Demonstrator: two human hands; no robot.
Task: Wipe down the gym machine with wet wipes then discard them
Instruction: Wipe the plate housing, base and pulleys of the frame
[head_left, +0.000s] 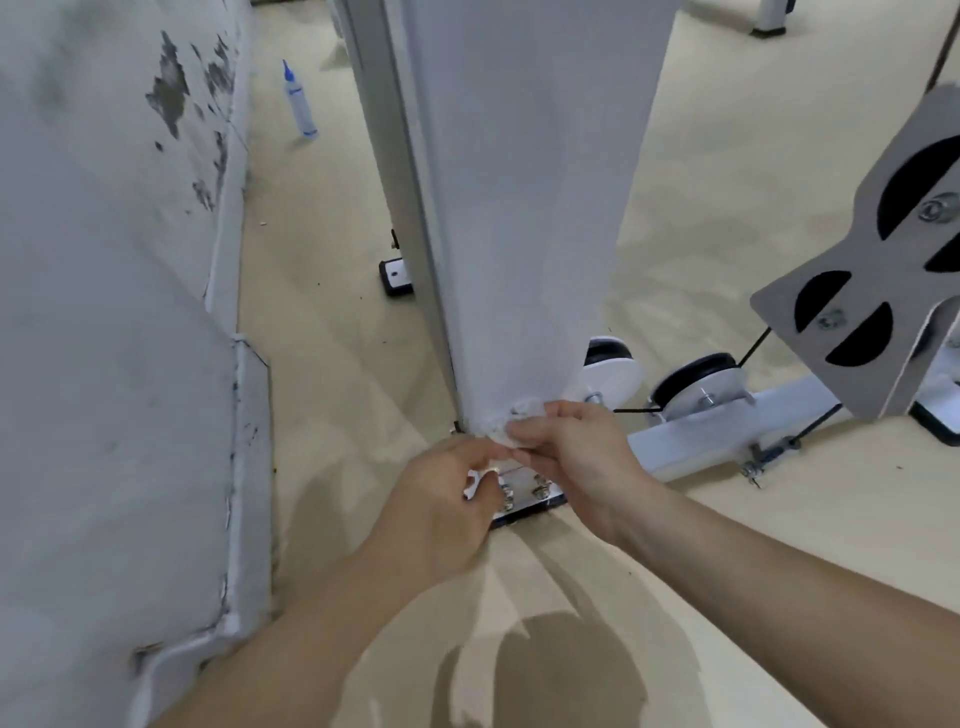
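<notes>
Low, L hand (441, 499), R hand (566, 452) pinching wipe (511, 422)

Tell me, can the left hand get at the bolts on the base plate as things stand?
Probably yes. The left hand is beside the bolts on the base plate, with nothing between. The right hand holds the wipe higher, against the column, leaving the way free.

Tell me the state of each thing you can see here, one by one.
wet wipe: crumpled, pressed against the column's foot.
right hand: pinches the wet wipe.
left hand: fingers curled beside it; hold unclear.
column: upright, bolted down at its base plate.
bottle: standing upright, cap on.
</notes>
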